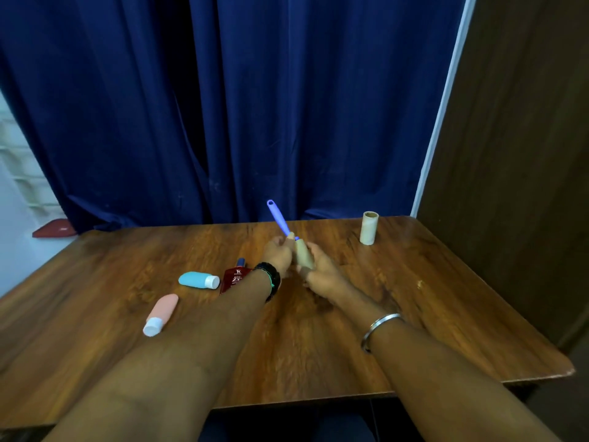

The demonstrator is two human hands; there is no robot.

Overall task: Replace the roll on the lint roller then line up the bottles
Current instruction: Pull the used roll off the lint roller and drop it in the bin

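Note:
My left hand (278, 256) grips the lint roller by its purple handle (278, 218), which points up and away over the middle of the wooden table (414, 314). My right hand (322, 272) is closed around a tan cardboard roll (303, 256) that sits on the roller's head. A second tan roll (369, 228) stands upright at the back right of the table. Three bottles lie on their sides to the left: a blue one with a white cap (198, 279), a pink one with a white cap (161, 314), and a dark red one (234, 275) partly hidden behind my left wrist.
Dark blue curtains (255, 106) hang right behind the table's far edge. A brown wooden panel (516, 154) stands along the right side. A red object (55, 228) lies off the table at the back left.

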